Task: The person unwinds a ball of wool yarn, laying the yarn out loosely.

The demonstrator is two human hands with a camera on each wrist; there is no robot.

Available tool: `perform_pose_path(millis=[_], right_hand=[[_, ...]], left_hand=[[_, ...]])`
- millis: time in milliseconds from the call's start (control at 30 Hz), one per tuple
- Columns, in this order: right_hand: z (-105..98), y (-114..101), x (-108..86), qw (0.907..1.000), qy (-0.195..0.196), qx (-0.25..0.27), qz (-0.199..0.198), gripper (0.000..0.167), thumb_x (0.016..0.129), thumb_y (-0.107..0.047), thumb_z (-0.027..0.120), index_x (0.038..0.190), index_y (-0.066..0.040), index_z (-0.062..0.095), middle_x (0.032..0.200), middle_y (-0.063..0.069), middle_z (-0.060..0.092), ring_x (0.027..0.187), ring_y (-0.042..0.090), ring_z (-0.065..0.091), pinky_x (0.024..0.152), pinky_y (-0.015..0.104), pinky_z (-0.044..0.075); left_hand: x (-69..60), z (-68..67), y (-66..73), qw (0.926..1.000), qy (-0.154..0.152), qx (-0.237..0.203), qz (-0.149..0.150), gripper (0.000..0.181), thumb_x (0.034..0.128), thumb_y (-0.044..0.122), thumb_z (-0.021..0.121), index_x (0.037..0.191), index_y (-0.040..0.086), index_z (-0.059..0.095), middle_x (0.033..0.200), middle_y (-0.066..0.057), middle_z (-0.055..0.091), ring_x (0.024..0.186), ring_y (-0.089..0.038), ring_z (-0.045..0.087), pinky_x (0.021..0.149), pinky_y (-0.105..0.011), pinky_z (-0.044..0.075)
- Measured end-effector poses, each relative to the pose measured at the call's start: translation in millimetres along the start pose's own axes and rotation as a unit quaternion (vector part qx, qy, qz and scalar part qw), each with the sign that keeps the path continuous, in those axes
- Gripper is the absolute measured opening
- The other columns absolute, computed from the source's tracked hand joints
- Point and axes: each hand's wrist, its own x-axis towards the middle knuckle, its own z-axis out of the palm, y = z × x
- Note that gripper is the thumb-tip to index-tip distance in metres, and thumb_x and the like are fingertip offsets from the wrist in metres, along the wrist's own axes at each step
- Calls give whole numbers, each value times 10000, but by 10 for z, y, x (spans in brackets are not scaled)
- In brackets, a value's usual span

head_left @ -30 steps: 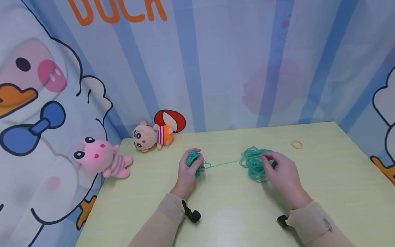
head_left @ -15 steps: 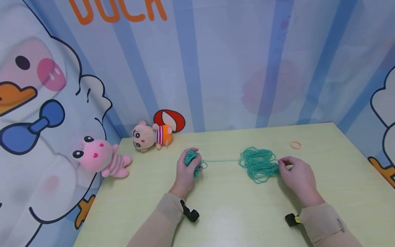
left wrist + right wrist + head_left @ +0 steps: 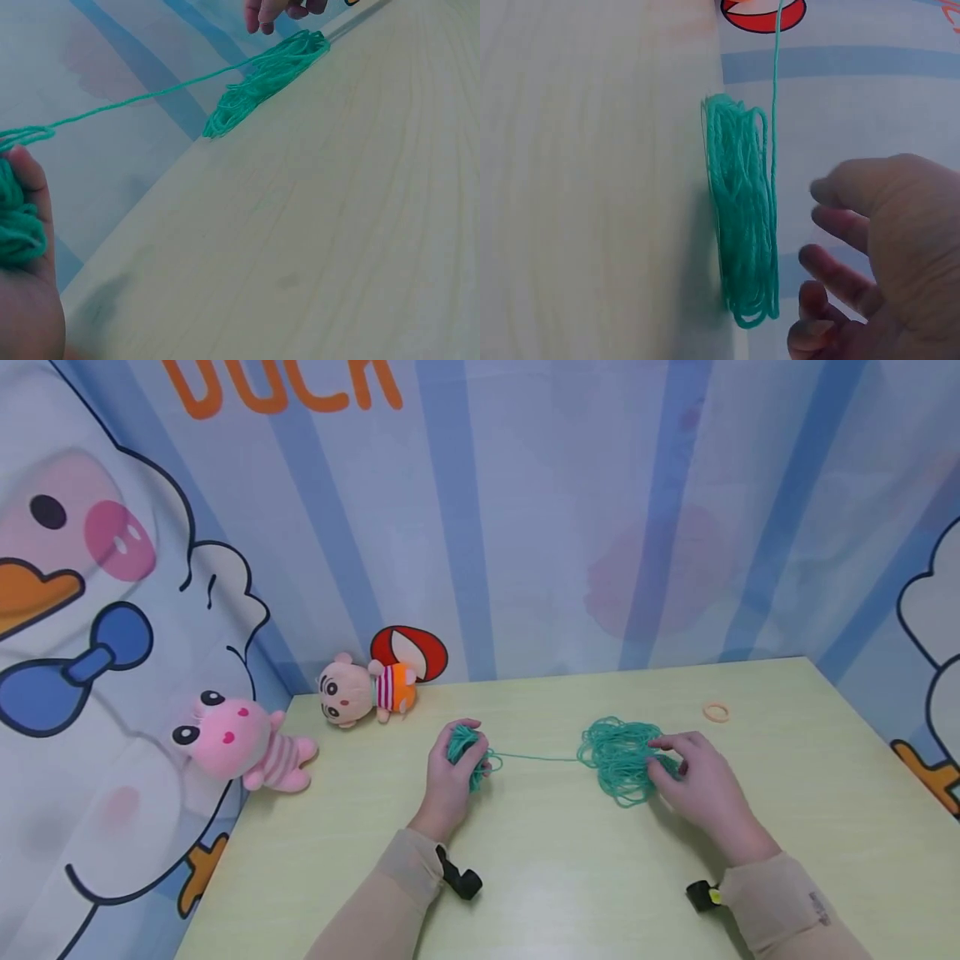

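Observation:
My left hand [image 3: 447,781] grips a small wad of green yarn [image 3: 465,747], its fingers and thumb curled round it. From that wad a single strand [image 3: 536,757] runs across to a larger loose skein of green yarn [image 3: 618,760] on the table. In the right wrist view the skein [image 3: 742,217] lies in long loops, and the strand leads off from it. My right hand [image 3: 701,781] hovers over the skein's right end. Its thumb and fingers [image 3: 844,184] are spread apart and bent, with nothing between them.
On the pale wooden table [image 3: 562,860] a peach ring-shaped band [image 3: 716,712] lies at the back right. A pink plush toy [image 3: 247,743] and a plush in striped orange clothes [image 3: 367,689] lie at the left. A printed blue cloth backdrop [image 3: 540,527] stands behind.
My right hand first drew a pinched bit of yarn rightward past the skein, then came back left over it with fingers parted. The left hand has kept its grip and barely moved.

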Motion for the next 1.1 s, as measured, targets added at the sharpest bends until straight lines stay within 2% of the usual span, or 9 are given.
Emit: perform_pose_path(millis=[67, 200, 300, 600, 767, 933, 1100], right_hand=[[16, -39, 2, 9992, -241, -55, -316, 355, 1053, -272, 724, 1360, -94, 734, 1386, 203, 633, 901, 260, 596, 771, 421, 512], [56, -74, -7, 9966, -543, -277, -560, 361, 1010, -276, 796, 1326, -104, 761, 1348, 196, 670, 1050, 352, 689, 924, 572, 588], [87, -69, -6, 9963, -597, -312, -525, 373, 995, -285, 814, 1313, -96, 769, 1323, 200, 683, 1156, 420, 692, 1002, 647, 567], [179, -49, 126, 9954, -704, -421, -501, 370, 998, -273, 800, 1305, -69, 765, 1316, 213, 694, 1263, 489, 661, 1087, 680, 533], [229, -85, 267, 9948, -845, -420, -390, 392, 1018, -283, 768, 1333, -51, 747, 1380, 255, 667, 1326, 530, 618, 1119, 704, 504], [279, -91, 439, 9943, -914, -457, -309, 430, 1030, -284, 742, 1367, -17, 723, 1397, 288, 641, 1336, 543, 603, 1138, 710, 488], [318, -81, 601, 9940, -935, -495, -269, 449, 1038, -299, 725, 1382, -10, 711, 1414, 305, 619, 1355, 563, 582, 1161, 718, 468]], left_hand=[[-2, -3, 2, 10000, -10, 9, 4, 363, 1086, 287, 697, 1416, 166, 607, 1170, -35, 659, 899, -221, 673, 794, -260, 642], [5, -11, -7, 10000, -49, 33, 20, 396, 1088, 281, 695, 1439, 131, 589, 1194, -40, 659, 910, -223, 671, 803, -261, 642], [11, -16, -15, 10000, -81, 29, 24, 438, 1089, 278, 695, 1461, 86, 567, 1204, -41, 659, 911, -220, 672, 804, -261, 641], [11, -14, -16, 9999, -96, -49, 46, 432, 1083, 263, 698, 1454, 78, 573, 1217, -85, 661, 889, -215, 679, 789, -260, 642], [13, -10, -25, 9999, -81, -42, 56, 428, 1087, 243, 692, 1455, 64, 566, 1184, -43, 659, 880, -207, 675, 785, -263, 638], [7, -9, -18, 10000, -50, 3, 3, 368, 1088, 262, 693, 1417, 127, 594, 1177, -34, 659, 881, -211, 676, 792, -263, 640], [18, -21, -16, 10000, -30, -30, -3, 414, 1086, 265, 699, 1439, 87, 576, 1177, -29, 659, 868, -203, 674, 783, -262, 638]])
